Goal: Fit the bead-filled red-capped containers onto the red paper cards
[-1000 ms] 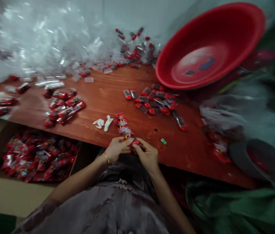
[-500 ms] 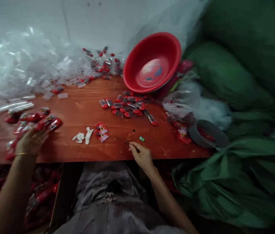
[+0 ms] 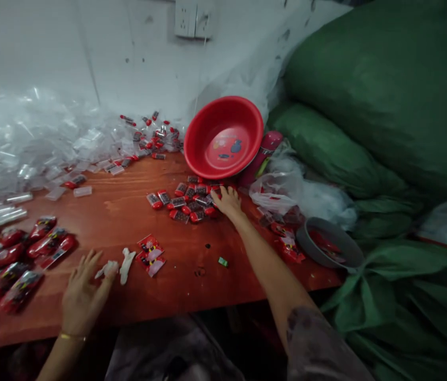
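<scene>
Meanwhile, the right hand (image 3: 228,201) is lying open on the pile of red packets (image 3: 185,201) at twelve o'clock on the counter (image 3: 128,206), gripping nothing. The left hand (image 3: 82,296) is hovering open at seven o'clock, fingers spread, touching the white scraps (image 3: 118,267) beside two flat red packets (image 3: 149,255).

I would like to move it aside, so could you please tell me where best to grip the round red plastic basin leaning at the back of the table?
Grip the red plastic basin by its raised upper rim, from above; it stands tilted, opening facing forward.
</scene>
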The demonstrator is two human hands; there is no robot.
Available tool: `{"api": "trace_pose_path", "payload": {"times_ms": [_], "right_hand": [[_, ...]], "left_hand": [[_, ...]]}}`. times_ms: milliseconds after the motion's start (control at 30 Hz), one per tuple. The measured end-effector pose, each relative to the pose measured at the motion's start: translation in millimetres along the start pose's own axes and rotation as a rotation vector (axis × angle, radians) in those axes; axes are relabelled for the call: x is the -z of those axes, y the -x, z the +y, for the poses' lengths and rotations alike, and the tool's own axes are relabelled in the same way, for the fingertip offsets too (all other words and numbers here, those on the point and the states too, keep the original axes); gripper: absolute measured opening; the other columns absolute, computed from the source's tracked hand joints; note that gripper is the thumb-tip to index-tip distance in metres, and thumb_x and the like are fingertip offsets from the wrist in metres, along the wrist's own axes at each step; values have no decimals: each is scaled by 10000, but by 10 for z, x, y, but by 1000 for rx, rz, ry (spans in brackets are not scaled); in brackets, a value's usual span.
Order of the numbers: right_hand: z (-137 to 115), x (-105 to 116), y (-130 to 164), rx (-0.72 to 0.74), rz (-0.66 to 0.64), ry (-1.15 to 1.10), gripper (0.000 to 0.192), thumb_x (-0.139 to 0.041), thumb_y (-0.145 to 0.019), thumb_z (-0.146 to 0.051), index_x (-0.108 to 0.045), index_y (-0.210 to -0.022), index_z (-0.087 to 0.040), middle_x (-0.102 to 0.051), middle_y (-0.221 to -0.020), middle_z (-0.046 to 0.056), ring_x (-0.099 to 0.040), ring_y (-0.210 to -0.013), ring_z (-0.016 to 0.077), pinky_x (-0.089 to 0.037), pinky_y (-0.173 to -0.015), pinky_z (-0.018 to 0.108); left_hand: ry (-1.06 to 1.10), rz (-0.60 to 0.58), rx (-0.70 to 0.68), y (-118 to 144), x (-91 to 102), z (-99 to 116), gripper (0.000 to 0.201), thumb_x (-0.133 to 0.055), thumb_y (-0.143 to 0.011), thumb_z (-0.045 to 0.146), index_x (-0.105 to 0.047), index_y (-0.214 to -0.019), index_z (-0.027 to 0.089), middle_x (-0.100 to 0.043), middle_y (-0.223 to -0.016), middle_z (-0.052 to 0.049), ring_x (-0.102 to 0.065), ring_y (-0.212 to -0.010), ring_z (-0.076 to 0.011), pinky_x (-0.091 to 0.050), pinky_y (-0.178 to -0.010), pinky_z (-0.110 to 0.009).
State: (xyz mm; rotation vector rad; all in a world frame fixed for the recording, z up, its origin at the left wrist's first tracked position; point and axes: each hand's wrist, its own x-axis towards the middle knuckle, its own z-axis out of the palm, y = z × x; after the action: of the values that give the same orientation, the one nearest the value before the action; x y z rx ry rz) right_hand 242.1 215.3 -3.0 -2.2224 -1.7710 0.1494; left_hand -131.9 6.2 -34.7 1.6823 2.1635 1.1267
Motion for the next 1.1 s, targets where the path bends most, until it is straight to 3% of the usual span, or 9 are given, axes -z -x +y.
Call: {"api": "trace_pose_path", "payload": {"times_ms": [167, 300, 500, 567, 667, 733, 833, 933, 1100], "right_hand": [[-198, -84, -581, -52, -132, -20, 811, -302, -813, -707, -324, -1416, -164, -228, -1492, 213, -139, -1377, 413, -134, -1044, 637], [-189, -181, -615, 37, -178, 13, 717, -225, -844, -691, -349, -1402, -257, -236, -1508, 147, -204, -1362, 408, -80, -1034, 673], [-100, -150, -258, 287, -280, 67, 678, -205, -851, -692, -386, -1377, -305, -299, -1495, 84, -305, -1330, 361, -115, -1060, 633], [-61, -115, -306, 252, -225, 85, 655, -197, -876, -653, -413, -1365, -275, -363, -1459, 91, -278, -1343, 356, -105, -1066, 629], [-14, -112, -600, 44, -105, 118, 639, -221, -907, -557, -404, -1375, -161, -323, -1470, 160, -210, -1364, 374, -104, -1057, 640], [0, -155, -829, -37, -134, 105, 654, -247, -897, -555, -381, -1389, -146, -252, -1503, 169, -172, -1376, 374, -100, -1055, 644], [8, -242, -1023, -40, -196, 87, 694, -256, -873, -605, -359, -1405, -171, -212, -1522, 147, -120, -1394, 367, -68, -1069, 635], [21, -274, -992, -20, -186, 71, 681, -247, -878, -603, -327, -1418, -196, -198, -1527, 140, -128, -1393, 372, -102, -1062, 645], [14, -206, -660, 107, -240, 41, 615, -259, -880, -606, -325, -1403, -290, -244, -1514, 116, -310, -1324, 387, -219, -1010, 671]], "left_hand": [[-269, -121, -333, 8, -132, -118, 514, -453, -799, 514, -575, -1212, 233, -541, -1324, -110, -328, -1343, -311, -247, -1082, -514], [-402, -240, -430, 6, -187, -330, 526, -473, -791, 495, -541, -1270, 290, -501, -1374, -63, -292, -1362, -308, -273, -1069, -521], [-388, -331, -469, 51, -241, -596, 413, -448, -810, 411, -609, -1185, 352, -546, -1330, -6, -354, -1332, -298, -293, -1063, -528], [-350, -307, -454, 62, -250, -599, 425, -459, -806, 420, -591, -1205, 351, -547, -1329, -3, -356, -1331, -290, -283, -1078, -519], [-298, -241, -408, 79, -258, -564, 518, -452, -822, 429, -478, -1322, 293, -497, -1378, -39, -352, -1336, -269, -272, -1097, -494], [-284, -218, -399, 92, -256, -544, 531, -435, -837, 416, -440, -1347, 270, -477, -1394, -58, -347, -1341, -256, -256, -1109, -483], [-298, -203, -396, 105, -243, -513, 502, -422, -842, 419, -469, -1320, 273, -482, -1389, -62, -348, -1340, -252, -253, -1111, -480], [-321, -208, -387, 100, -225, -445, 478, -441, -832, 446, -516, -1274, 279, -495, -1379, -50, -351, -1338, -251, -256, -1113, -468], [-347, -207, -371, 59, -218, -303, 482, -476, -815, 503, -583, -1195, 227, -534, -1338, -91, -396, -1310, -272, -265, -1101, -463]]}}
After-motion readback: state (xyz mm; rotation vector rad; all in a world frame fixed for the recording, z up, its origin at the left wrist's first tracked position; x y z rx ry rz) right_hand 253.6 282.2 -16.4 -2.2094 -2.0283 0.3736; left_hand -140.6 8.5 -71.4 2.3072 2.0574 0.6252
